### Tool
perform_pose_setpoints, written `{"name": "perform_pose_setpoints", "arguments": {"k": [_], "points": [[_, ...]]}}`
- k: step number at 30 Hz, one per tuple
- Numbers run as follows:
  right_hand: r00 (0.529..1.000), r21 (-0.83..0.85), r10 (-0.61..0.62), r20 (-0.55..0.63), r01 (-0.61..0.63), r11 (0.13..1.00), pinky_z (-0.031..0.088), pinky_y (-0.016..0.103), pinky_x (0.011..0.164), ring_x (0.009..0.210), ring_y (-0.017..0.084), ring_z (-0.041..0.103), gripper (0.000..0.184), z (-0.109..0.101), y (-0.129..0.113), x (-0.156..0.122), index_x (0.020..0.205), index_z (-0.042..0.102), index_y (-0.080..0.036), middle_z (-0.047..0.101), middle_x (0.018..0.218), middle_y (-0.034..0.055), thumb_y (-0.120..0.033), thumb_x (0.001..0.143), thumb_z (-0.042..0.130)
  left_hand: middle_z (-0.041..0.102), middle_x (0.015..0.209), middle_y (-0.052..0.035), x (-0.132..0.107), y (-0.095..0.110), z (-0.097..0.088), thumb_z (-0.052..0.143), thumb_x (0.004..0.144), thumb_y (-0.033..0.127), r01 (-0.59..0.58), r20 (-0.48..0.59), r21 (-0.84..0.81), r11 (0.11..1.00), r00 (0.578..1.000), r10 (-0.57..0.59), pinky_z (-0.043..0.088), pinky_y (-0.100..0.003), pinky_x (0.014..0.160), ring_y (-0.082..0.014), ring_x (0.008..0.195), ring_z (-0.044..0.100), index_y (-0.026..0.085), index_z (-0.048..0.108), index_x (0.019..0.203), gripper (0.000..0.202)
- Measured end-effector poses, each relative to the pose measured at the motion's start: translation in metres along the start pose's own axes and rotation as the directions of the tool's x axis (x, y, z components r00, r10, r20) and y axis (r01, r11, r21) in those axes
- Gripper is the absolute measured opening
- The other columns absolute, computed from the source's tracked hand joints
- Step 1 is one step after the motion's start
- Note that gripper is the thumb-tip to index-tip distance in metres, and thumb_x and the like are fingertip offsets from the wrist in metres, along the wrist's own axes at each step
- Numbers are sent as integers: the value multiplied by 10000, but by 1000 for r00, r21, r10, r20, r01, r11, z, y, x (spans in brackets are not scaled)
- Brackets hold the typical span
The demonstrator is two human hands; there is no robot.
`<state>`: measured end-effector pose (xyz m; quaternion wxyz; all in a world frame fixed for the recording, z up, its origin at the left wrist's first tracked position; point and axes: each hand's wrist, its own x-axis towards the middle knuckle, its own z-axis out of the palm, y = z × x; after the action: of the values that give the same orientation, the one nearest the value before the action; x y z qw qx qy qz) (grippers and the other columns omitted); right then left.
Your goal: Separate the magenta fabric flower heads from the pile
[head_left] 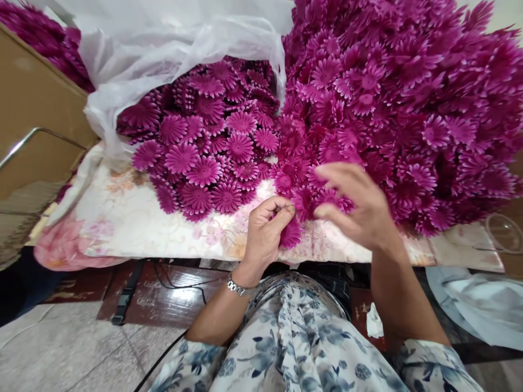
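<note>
My left hand [265, 231] is closed in a pinch on a magenta fabric flower [291, 233] just above the floral cloth [134, 223] at the table's front edge. A metal watch sits on that wrist. My right hand [359, 204] hovers beside it, fingers partly curled and spread, blurred by motion, reaching toward the same flower and the near edge of the big heap of magenta flowers [408, 98]. A second pile of flat flower heads [204, 147] spills from a clear plastic bag [163, 54] to the left.
A cardboard box [36, 103] with a metal bar stands at the left. Below the table are a dark wooden ledge [163, 296] with cables and a tiled floor [69, 348]. Pale cloth [478, 305] lies at lower right. My floral-print lap fills the bottom.
</note>
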<state>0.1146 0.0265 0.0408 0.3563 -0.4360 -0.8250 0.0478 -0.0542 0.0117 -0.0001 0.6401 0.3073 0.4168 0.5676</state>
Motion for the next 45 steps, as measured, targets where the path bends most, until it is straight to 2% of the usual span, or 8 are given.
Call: {"name": "perform_pose_setpoints", "arguments": {"k": [3, 6, 12, 18, 24, 30, 37, 45], "points": [[996, 188, -36, 85, 20, 982, 567, 255, 770, 887, 122, 667, 242, 13, -11, -8, 1108, 623, -187, 710, 986, 46, -215, 879, 552, 586, 603, 35, -2, -2, 2, 769, 645, 278, 33, 27, 10, 999, 999, -34, 374, -173, 538, -56, 539, 460, 170, 692, 695, 142], [998, 21, 26, -63, -24, 999, 549, 260, 708, 762, 116, 659, 189, 12, 0, 5, 1025, 651, -210, 718, 856, 23, -191, 898, 514, 600, 632, 24, -3, -3, 3, 752, 672, 323, 54, -29, -2, 999, 998, -54, 385, -177, 550, -64, 563, 487, 170, 708, 774, 189], [985, -456, 126, -119, -167, 874, 338, 585, 1019, 1291, 345, 412, 437, -13, 26, 32, 1275, 532, -222, 492, 1369, 149, -350, 860, 584, 649, 807, -2, -3, -9, 6, 658, 768, 349, 115, -100, -69, 991, 988, -121, 422, -193, 652, -78, 693, 543, 168, 695, 769, 185], [999, -145, -28, 46, 34, 989, 536, 357, 849, 960, 189, 632, 239, 0, -3, -23, 1083, 647, -196, 685, 1034, 88, -260, 873, 554, 631, 868, -5, -7, -8, 7, 628, 705, 151, 293, 26, -267, 918, 954, -297, 435, -212, 762, -101, 821, 572, 164, 663, 886, 185], [997, -44, 81, 18, -80, 996, 522, 345, 804, 905, 189, 619, 223, 12, -20, -68, 1052, 650, -140, 683, 972, 111, -188, 845, 581, 599, 840, 11, -15, -18, 15, 667, 563, 8, 281, 13, -201, 938, 959, -285, 427, -177, 674, -67, 728, 549, 157, 608, 921, 392], [985, -136, 130, -112, -145, 980, 470, 356, 692, 766, 192, 571, 135, 22, -24, -71, 916, 655, -175, 629, 780, 70, -274, 839, 608, 607, 798, 7, -23, -29, 24, 735, 597, 118, 254, 8, -160, 954, 967, -256, 431, -179, 592, -63, 650, 542, 161, 621, 872, 301], [966, 51, 234, -111, -230, 972, 459, 278, 603, 673, 141, 534, 105, 33, -16, -69, 841, 573, -196, 561, 704, 8, -291, 836, 617, 587, 648, 27, -30, -25, 19, 746, 601, 138, 377, 82, -160, 912, 926, -368, 328, -152, 443, -19, 464, 412, 174, 711, 946, 349], [974, 19, 152, -167, -152, 988, 459, 265, 603, 678, 137, 548, 33, 38, -16, -71, 843, 587, -202, 592, 685, 4, -174, 853, 572, 635, 707, 9, -34, -27, 21, 779, 577, 146, 351, 57, -154, 923, 936, -347, 271, -166, 428, -18, 480, 360, 183, 736, 943, 370]]}}
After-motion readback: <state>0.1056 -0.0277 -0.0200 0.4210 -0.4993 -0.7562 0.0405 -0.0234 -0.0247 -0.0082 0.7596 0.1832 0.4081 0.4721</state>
